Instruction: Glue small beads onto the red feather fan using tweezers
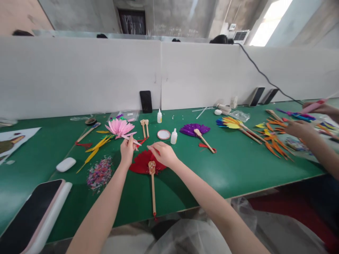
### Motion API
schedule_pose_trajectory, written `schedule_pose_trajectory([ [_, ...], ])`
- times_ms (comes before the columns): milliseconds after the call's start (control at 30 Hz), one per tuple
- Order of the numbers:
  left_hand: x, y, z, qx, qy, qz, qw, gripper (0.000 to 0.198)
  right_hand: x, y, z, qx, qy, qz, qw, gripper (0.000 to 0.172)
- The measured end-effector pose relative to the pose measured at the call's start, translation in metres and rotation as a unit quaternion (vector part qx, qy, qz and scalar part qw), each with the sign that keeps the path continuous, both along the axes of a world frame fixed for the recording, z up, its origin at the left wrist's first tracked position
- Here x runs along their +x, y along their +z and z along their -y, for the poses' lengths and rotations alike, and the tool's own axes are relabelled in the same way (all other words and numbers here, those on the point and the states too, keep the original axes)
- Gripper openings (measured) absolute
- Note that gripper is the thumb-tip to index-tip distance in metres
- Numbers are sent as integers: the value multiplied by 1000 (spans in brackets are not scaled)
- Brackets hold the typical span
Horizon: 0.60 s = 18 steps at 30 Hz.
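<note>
My left hand (127, 151) is closed around a slim pale pink-and-white stick (134, 140), whose exact kind I cannot make out. It is raised beside a bunch of pink feathers (119, 127). Opposite it, my right hand (164, 154) is pinched, and whatever is between its fingertips is too small to see. Under both hands lies a red feather fan (140, 163) with a wooden handle (153, 192) pointing towards me. The right hand hides part of its feathers. Just beyond are two small white bottles (174, 136) and a round white dish with a red rim (164, 134).
A purple feather fan (194, 129) and a multicoloured one (229, 123) lie to the right. At left are yellow feathers (98, 146), a heap of colourful bits (100, 173), a white case (66, 164) and a large phone (33, 211). A co-worker's hands (299, 128) work among orange feathers (274, 139).
</note>
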<state>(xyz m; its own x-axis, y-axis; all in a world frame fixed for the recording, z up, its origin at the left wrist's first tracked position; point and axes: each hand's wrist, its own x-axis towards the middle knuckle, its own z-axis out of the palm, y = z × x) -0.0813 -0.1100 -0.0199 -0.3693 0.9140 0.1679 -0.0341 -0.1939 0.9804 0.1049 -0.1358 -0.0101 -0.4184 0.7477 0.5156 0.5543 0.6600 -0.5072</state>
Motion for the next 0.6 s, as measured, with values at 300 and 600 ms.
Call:
schedule_pose_trajectory([
  [300, 8, 9, 1, -4, -54, 83, 995, 33, 34, -26, -23, 16, -155, -92, 984, 21],
  [600, 65, 8, -22, -124, -163, 130, 970, 24, 57, -29, -41, 15, -251, -157, 955, 21],
])
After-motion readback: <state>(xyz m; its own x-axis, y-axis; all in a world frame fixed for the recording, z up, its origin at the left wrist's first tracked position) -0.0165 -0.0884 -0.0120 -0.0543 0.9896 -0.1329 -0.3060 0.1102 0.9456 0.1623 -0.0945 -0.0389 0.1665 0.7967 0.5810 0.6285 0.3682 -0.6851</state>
